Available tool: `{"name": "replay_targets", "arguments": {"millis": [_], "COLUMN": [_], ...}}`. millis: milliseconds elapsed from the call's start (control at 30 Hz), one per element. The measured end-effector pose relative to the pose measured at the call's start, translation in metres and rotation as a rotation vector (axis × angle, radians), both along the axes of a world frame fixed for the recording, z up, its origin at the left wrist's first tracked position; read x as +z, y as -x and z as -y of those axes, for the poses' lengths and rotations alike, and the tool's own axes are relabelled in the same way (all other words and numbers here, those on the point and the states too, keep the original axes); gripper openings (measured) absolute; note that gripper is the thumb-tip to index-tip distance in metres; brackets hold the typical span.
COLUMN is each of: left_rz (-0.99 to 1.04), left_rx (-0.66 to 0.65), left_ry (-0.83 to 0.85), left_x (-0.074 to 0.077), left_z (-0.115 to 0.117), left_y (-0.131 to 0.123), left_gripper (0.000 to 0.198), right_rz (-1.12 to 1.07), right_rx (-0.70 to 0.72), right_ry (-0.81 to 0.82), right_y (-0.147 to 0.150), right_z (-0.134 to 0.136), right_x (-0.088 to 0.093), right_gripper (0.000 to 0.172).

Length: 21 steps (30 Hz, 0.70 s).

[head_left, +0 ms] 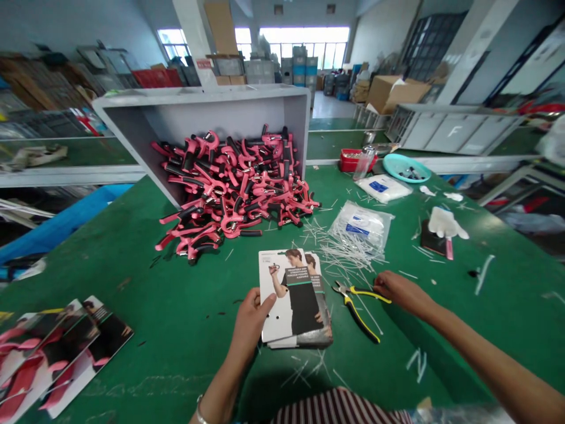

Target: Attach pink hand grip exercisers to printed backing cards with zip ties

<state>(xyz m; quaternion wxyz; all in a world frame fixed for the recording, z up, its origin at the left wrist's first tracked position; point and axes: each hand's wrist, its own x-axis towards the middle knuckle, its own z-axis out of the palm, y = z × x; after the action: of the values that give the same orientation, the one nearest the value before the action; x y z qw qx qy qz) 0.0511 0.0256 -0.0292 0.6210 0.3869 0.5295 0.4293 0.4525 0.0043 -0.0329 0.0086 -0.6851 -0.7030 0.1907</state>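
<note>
My left hand [252,317] grips the left edge of a printed packaging card [289,297], thumb on its face. The card lies over a small stack of similar cards [327,333], offset to the right. My right hand [399,291] is closed at the end of one handle of yellow-and-black diagonal cutters [353,306]; what its fingers hold, if anything, is hidden. The cutters lie on the green table with their jaws apart. Behind them is a loose spread of white cable ties [346,253], partly over a clear plastic bag [364,227].
A grey bin [198,106] on its side spills pink-and-black hand grips [238,182]. Carded hand grips [66,353] lie at left. Toward the back right are another bag [383,187], a red box [353,160], a turquoise dish [406,168] and a white glove [445,224].
</note>
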Motion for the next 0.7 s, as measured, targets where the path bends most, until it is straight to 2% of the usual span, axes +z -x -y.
{"name": "replay_targets", "arguments": {"millis": [67, 200, 300, 400, 533, 600, 700], "left_rz": [0.028, 0.092, 0.142, 0.155, 0.147, 0.139, 0.127], "left_rx": [0.004, 0.007, 0.014, 0.042, 0.075, 0.076, 0.069], "left_ry": [-0.003, -0.021, 0.005, 0.013, 0.011, 0.005, -0.013], "left_x": [0.002, 0.014, 0.018, 0.015, 0.011, 0.011, 0.011], "left_z": [0.003, 0.008, 0.009, 0.01, 0.016, 0.02, 0.023], "left_y": [0.001, 0.011, 0.023, 0.038, 0.056, 0.062, 0.066], "left_gripper": [0.039, 0.035, 0.036, 0.035, 0.035, 0.035, 0.037], "right_rz": [0.012, -0.043, -0.177, -0.414, -0.953, -1.083, -1.094], "right_rx": [-0.007, -0.113, -0.192, -0.233, -0.147, -0.079, 0.015], "right_ry": [-0.032, -0.18, -0.243, -0.289, -0.2, -0.183, -0.247], "right_y": [-0.001, -0.003, 0.015, 0.064, 0.157, 0.199, 0.24], "right_z": [0.0, -0.005, -0.017, -0.032, -0.046, -0.046, -0.041], "right_x": [0.01, 0.036, 0.053, 0.068, 0.082, 0.081, 0.071], "right_gripper": [0.019, 0.027, 0.032, 0.032, 0.029, 0.026, 0.022]}}
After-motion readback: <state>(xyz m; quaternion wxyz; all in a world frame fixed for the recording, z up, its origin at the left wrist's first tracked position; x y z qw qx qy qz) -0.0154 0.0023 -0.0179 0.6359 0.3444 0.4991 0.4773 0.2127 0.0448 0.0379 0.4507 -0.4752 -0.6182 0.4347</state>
